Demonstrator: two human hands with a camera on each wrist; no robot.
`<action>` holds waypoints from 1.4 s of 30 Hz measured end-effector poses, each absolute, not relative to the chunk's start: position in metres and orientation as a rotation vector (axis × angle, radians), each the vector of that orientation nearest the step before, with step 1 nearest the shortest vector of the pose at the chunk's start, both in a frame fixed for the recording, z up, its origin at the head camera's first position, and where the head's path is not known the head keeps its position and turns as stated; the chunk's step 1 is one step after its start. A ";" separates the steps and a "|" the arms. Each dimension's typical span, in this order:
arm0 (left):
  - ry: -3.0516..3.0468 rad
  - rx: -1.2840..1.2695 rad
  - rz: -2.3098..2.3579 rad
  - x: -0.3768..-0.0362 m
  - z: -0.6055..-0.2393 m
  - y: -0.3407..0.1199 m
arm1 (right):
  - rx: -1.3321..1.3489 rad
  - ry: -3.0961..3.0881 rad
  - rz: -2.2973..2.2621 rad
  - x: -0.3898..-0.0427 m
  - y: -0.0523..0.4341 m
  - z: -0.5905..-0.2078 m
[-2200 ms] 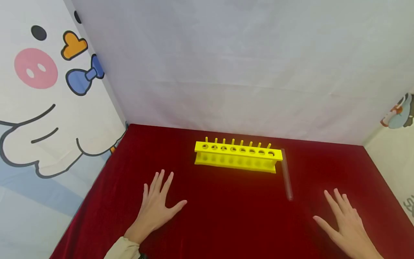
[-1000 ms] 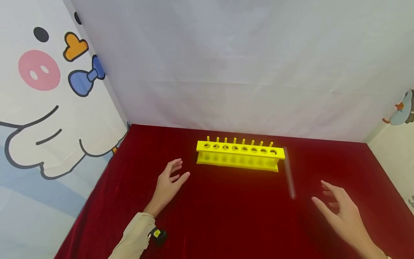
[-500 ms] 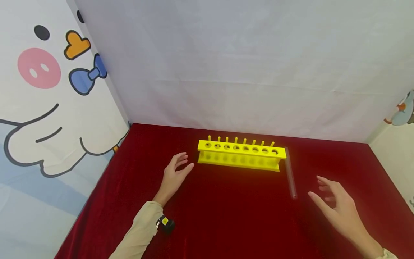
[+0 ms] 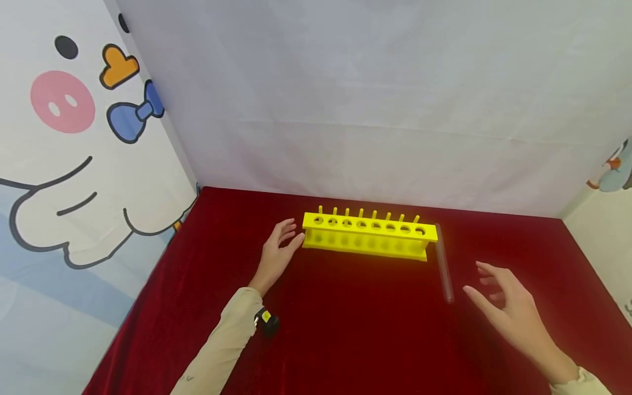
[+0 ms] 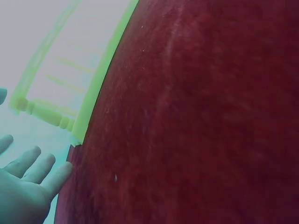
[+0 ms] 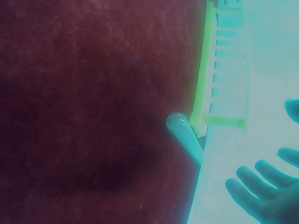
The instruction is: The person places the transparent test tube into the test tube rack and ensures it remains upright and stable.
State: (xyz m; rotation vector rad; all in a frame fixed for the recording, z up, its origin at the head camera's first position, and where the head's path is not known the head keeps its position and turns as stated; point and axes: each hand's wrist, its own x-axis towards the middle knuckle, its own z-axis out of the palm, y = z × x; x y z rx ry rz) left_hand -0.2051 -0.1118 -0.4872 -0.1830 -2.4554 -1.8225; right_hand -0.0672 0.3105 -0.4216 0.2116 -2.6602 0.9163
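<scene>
A yellow rack (image 4: 369, 236) with a single row of eight round holes and a line of pegs along its back edge stands on a red cloth (image 4: 345, 329), crosswise to the person and toward the far side of the table. A clear glass tube (image 4: 444, 269) lies flat on the cloth, just off the rack's right end, its length running from the rack's far corner toward the person; in the right wrist view its rounded end (image 6: 180, 125) shows beside the rack's end frame (image 6: 219, 120). Left hand (image 4: 277, 253): at the rack's left end, fingers loosely bent and slightly parted, thumb tip right at the rack's lower left corner; whether it touches cannot be told. It holds nothing. In the left wrist view the fingers (image 5: 28, 168) are straight and side by side, near the rack's edge (image 5: 46, 114). Right hand (image 4: 508, 312): raised over the cloth to the right of the tube, near it but apart, fingers spread and gently curved, thumb pointing toward the tube's near end, empty. Cartoon-printed panel (image 4: 74, 137) on the left, plain white sheet (image 4: 375, 99) behind.
</scene>
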 end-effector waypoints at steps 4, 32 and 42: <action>-2.426 -0.234 -1.828 -0.216 -0.487 -0.104 | 0.244 -2.656 0.917 -0.072 0.308 -0.419; -2.496 -0.246 -1.912 -0.204 -0.450 -0.098 | 0.215 -2.733 0.966 -0.103 0.305 -0.424; -2.465 -0.289 -1.923 -0.206 -0.455 -0.097 | 0.185 -2.760 1.003 -0.112 0.312 -0.424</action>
